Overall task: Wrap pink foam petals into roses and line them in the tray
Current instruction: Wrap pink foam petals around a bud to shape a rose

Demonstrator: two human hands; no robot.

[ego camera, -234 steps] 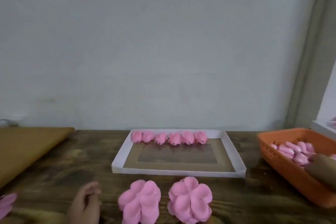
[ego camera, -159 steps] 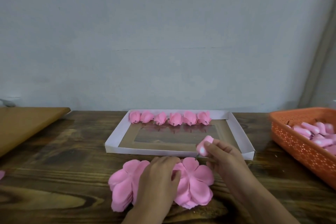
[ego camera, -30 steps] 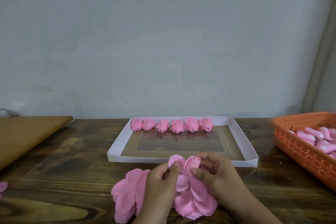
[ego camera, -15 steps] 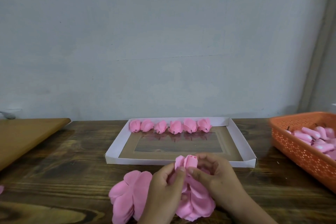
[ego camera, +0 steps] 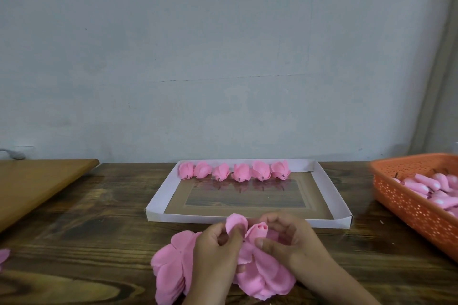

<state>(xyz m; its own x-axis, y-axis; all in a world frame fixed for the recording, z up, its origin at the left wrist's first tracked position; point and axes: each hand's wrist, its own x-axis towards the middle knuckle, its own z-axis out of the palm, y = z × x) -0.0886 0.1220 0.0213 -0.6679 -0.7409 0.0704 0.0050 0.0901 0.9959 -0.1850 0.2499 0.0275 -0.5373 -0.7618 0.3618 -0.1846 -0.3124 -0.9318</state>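
- While the left hand (ego camera: 218, 252) pinches one pink petal (ego camera: 236, 222), the right hand (ego camera: 290, 240) grips the rose bud (ego camera: 257, 230), just before the tray (ego camera: 158, 202).
- Six finished roses (ego camera: 234, 171) line the tray's far wall.

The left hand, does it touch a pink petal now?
Touching. The head view shows the left hand pinching a raised petal between thumb and fingers.

Six finished roses (ego camera: 234, 171) in one tray (ego camera: 158, 194); two petal stacks (ego camera: 171, 270); one orange basket (ego camera: 411, 205); two hands (ego camera: 218, 250)
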